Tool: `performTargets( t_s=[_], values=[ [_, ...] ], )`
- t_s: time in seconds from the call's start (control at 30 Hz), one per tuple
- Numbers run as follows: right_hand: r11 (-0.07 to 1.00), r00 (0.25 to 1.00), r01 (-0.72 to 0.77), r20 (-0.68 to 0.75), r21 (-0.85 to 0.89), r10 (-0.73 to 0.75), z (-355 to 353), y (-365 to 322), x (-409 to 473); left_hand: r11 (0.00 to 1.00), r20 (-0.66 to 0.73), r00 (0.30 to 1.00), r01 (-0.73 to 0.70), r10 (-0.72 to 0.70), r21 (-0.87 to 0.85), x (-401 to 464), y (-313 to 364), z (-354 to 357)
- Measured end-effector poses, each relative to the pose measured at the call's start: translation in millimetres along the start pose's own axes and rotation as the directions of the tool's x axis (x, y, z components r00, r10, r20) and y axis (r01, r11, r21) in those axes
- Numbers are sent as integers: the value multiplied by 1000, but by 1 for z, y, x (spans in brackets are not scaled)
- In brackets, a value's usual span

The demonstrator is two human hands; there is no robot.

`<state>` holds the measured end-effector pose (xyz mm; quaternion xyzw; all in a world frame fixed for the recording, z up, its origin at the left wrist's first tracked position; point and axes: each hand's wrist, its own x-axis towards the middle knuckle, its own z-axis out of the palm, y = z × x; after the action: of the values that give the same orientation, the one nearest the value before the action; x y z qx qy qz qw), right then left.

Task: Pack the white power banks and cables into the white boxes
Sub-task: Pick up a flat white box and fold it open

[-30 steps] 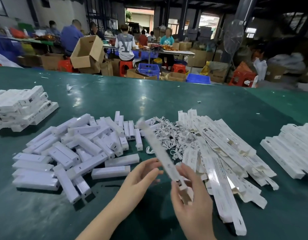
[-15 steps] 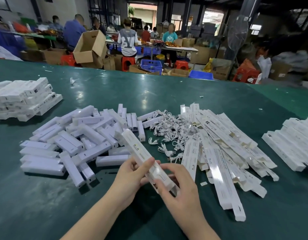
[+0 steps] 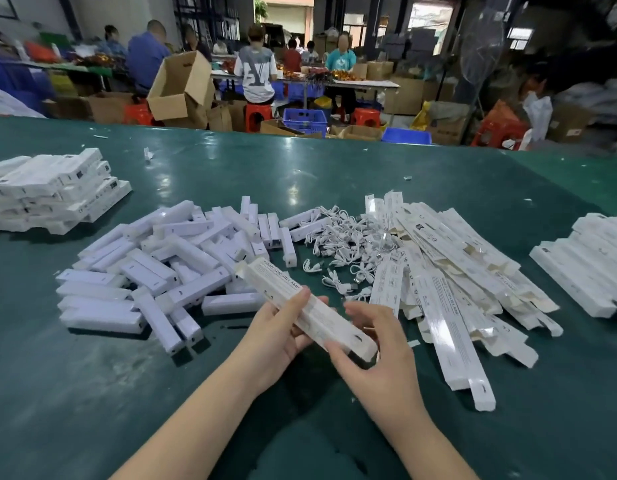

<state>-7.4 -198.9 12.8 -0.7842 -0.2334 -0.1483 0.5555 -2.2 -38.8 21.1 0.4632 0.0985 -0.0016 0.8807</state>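
Note:
I hold one long white box (image 3: 293,299) slanted above the green table (image 3: 334,174). My left hand (image 3: 282,336) grips its middle from below, thumb on top. My right hand (image 3: 376,355) pinches its near end. A heap of white power banks (image 3: 154,271) lies to the left. Small white cables (image 3: 341,244) are tangled in the middle. Flat unfolded white boxes (image 3: 449,282) are piled to the right.
A stack of white boxes (image 3: 50,192) sits at the far left, another stack (image 3: 591,265) at the right edge. Beyond the table's far edge, several people work at benches among cardboard cartons (image 3: 182,88), red stools and blue crates.
The box swung down from pointing up and away into a flatter slant. My left hand closed round its middle and my right hand shifted to its near end.

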Motion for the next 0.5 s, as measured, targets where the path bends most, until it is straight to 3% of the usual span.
performTargets(
  t_s=[0.1, 0.23, 0.3, 0.5],
  values=[
    [995, 995, -98, -17, 19, 98, -4, -1, 0, 993, -5, 999, 32, -33, -115, 0, 4, -2],
    [996, 999, 45, 23, -74, -43, -6, -6, -1, 989, 6, 998, 68, -68, -134, -3, 7, -7],
    [997, 996, 47, 77, -57, -42, -7, -7, -3, 984, 31, 996, 89, -85, -151, -4, 8, -10],
    [960, 971, -232, 100, 158, 218, -8, -8, -1, 959, 115, 992, 74, -43, -274, -2, 11, -18]
  ],
)
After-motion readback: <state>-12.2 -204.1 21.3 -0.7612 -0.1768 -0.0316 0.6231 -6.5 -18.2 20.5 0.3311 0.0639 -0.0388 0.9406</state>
